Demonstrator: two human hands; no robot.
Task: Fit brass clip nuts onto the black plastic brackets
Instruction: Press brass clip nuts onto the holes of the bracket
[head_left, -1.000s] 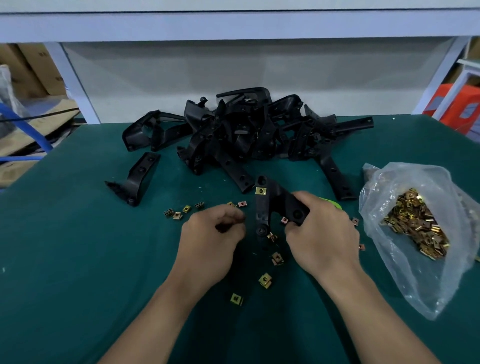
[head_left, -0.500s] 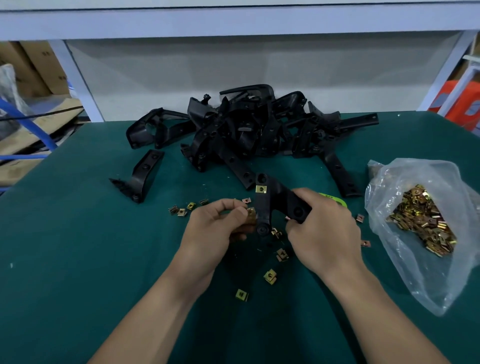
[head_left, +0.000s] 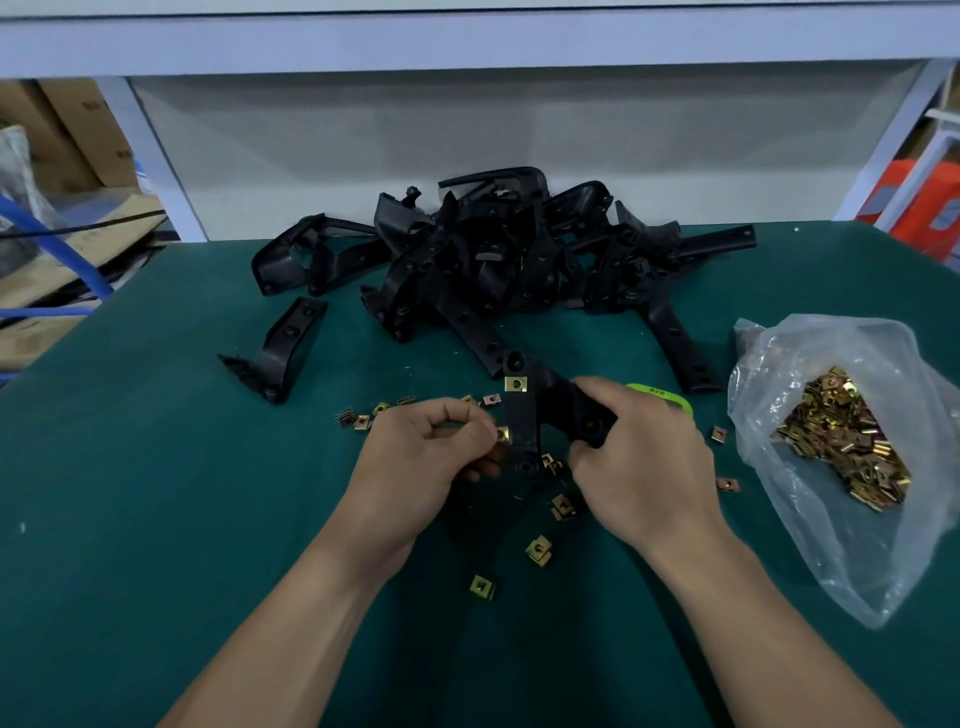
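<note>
My right hand (head_left: 636, 465) grips a black plastic bracket (head_left: 530, 415) by its right arm, above the green table. One brass clip nut (head_left: 516, 384) sits fitted near the bracket's upper end. My left hand (head_left: 428, 457) pinches a second brass clip nut (head_left: 502, 434) against the left edge of the bracket's lower leg. Several loose clip nuts (head_left: 538, 550) lie scattered on the table around and below both hands.
A pile of black brackets (head_left: 498, 254) fills the back middle of the table (head_left: 130, 519), with one bracket (head_left: 283, 353) lying apart at the left. A clear plastic bag of clip nuts (head_left: 841, 436) lies at the right. A green object (head_left: 660, 397) shows behind my right hand.
My left hand picked up a clip nut from the table and carried it right to the bracket's lower leg. My right hand kept holding the bracket in place.
</note>
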